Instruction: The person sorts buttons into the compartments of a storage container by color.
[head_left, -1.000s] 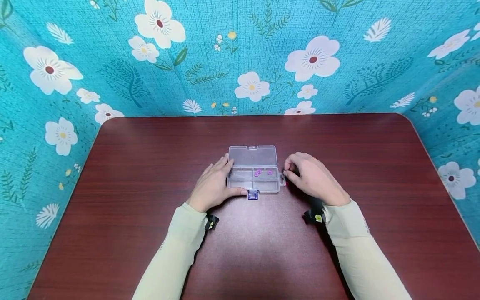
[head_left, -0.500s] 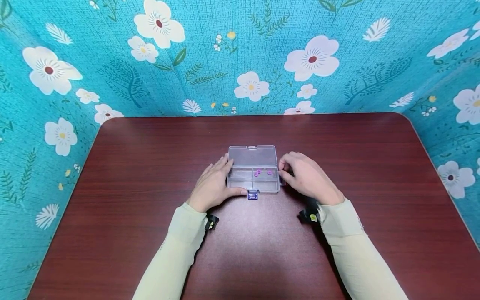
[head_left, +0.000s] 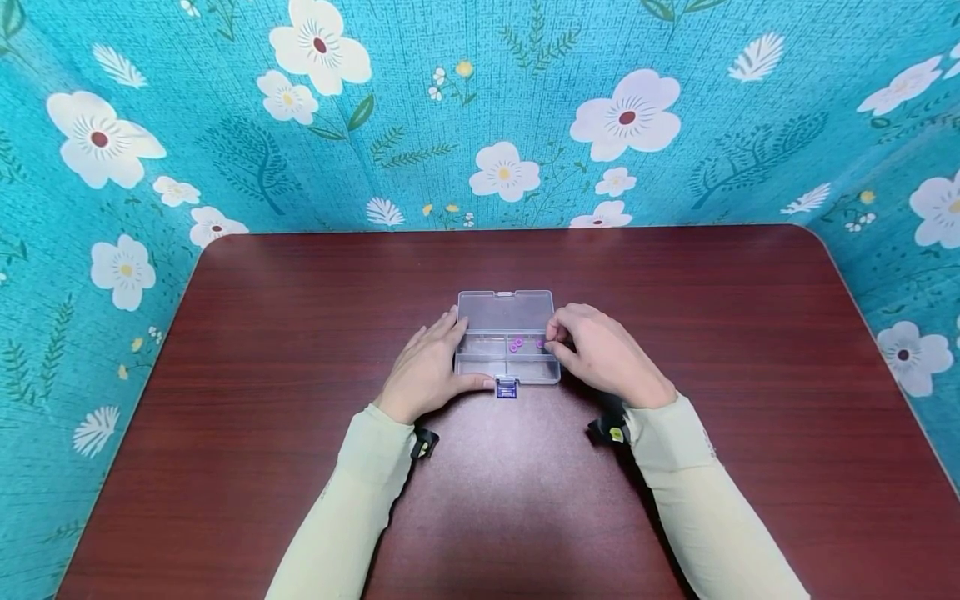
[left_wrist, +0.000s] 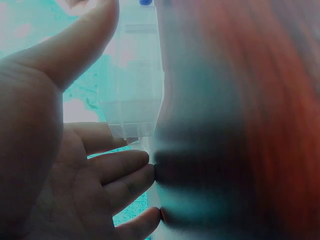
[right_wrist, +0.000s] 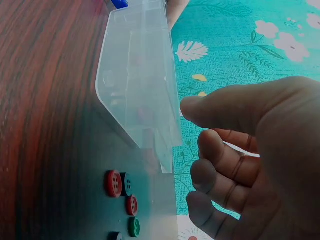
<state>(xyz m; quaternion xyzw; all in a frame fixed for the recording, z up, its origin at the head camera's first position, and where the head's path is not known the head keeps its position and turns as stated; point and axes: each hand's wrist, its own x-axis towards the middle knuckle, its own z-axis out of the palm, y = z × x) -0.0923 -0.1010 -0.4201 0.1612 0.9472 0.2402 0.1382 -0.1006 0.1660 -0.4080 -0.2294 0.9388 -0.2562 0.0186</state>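
Observation:
A clear plastic compartment box (head_left: 482, 367) lies in the middle of the table, its lid (head_left: 504, 311) swung back and its blue latch (head_left: 507, 388) at the front. My left hand (head_left: 423, 368) holds the box at its left end, thumb along the front edge and fingers by the left side and hinge. Over the right end of the box, my right hand (head_left: 603, 350) has its thumb and index finger close together. Whether they pinch anything is hidden. Purple buttons (head_left: 515, 345) lie in the back right compartment. Another purple button (head_left: 540, 343) shows beside my right fingertips.
In the right wrist view, loose buttons lie on the table by the box's right end, among them a red button (right_wrist: 113, 183) and a green button (right_wrist: 134, 227). The dark wooden table (head_left: 300, 317) meets a floral teal cloth (head_left: 420, 183) behind.
My right hand has moved left from beside the box to over its back right compartment, covering its right end. My left hand and the box stay in place.

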